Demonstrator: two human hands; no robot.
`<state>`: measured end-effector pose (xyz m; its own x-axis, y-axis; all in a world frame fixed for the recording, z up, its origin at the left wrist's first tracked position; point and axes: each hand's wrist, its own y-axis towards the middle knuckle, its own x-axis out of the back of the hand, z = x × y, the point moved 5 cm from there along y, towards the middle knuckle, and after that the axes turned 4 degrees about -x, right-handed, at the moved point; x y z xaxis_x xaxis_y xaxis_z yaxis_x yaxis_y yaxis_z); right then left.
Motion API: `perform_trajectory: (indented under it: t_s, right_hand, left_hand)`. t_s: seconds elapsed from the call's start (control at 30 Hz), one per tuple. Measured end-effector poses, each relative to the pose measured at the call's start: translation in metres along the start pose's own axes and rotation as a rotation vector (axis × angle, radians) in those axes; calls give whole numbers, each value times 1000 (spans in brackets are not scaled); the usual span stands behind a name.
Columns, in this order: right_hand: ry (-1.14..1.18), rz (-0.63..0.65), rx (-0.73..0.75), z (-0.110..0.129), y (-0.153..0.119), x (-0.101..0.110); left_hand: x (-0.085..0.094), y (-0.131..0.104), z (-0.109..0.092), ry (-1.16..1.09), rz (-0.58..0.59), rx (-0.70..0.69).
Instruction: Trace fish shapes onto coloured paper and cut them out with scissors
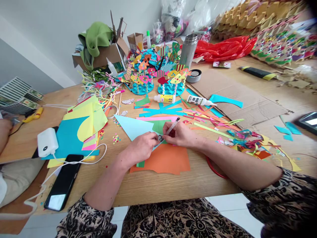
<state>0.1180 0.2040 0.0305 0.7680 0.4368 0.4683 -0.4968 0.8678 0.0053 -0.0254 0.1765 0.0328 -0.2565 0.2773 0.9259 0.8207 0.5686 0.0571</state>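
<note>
My right hand (182, 135) is closed around a slim pale pen (174, 125), its tip down by my left fingertips. With bent fingers pressed together, my left hand (142, 146) grips the light blue paper (133, 127) near its lower edge. Between the two hands lies a small dark-and-white piece (160, 137), perhaps a little cut-out; its shape is mostly covered by fingers. Beneath the blue sheet are green paper (160, 126), a strip of pink, and orange paper (167, 162) closest to me.
Glue bottles (164, 98) and blue paper scraps (160, 110) lie beyond my hands. Decorated fish models (142, 86) and a steel flask (188, 51) stand behind. Left are coloured sheets (70, 132), a power bank (47, 142) and a phone (63, 183). Someone's arm (4, 130) shows at far left.
</note>
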Motion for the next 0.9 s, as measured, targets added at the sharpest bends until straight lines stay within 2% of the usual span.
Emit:
perform_trajectory:
  t_s: [0.27,0.9]
  right_hand:
    - [10,-13,-48,-7,2,-2]
    - [-28,-105,5,-7,3,2]
  left_hand:
    - [0,0,0,-5,17,7]
    - [-1,0,0,-5,5,-4]
